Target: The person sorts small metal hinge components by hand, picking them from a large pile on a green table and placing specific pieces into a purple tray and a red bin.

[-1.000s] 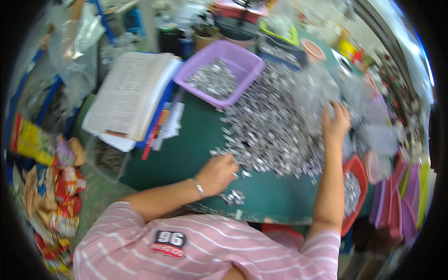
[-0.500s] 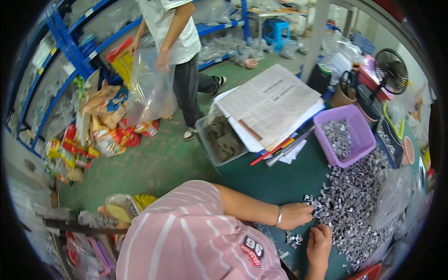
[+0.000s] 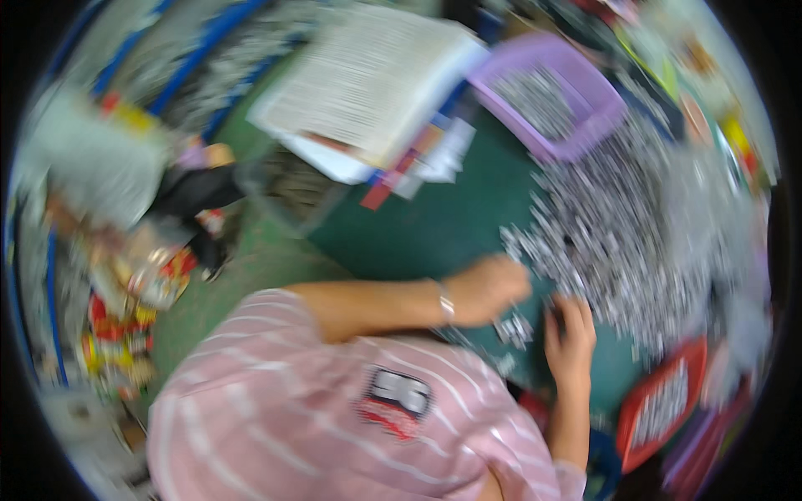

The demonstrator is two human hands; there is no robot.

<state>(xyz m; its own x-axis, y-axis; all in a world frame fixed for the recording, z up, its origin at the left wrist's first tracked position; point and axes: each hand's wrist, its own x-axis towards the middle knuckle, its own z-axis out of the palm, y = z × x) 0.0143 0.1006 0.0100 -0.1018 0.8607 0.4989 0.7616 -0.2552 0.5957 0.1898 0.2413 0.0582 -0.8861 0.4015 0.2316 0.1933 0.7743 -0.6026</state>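
A big heap of small metal clips [image 3: 622, 234] is spread over the dark green table. My left hand [image 3: 490, 290], with a bracelet at the wrist, is at the heap's near left edge; its fingers are curled in, and blur hides whatever they may hold. Close by on its right is my right hand [image 3: 571, 334], thumb and fingers apart, with nothing seen between them. A small cluster of metal pieces [image 3: 512, 331] lies on the table between and below the two hands.
A purple basin [image 3: 547, 150] of clips stands behind the heap. Paper sheets [image 3: 368, 75] and a clear tub [image 3: 288, 213] are at the table's far left. A red tray [image 3: 660, 405] of metal pieces is at the near right. A person [image 3: 200, 196] bends by the shelves.
The view has swung, so the table sits higher and further left; the red tray shows more. The person at the left now bends low with the plastic bag. My right hand's fingers have spread.
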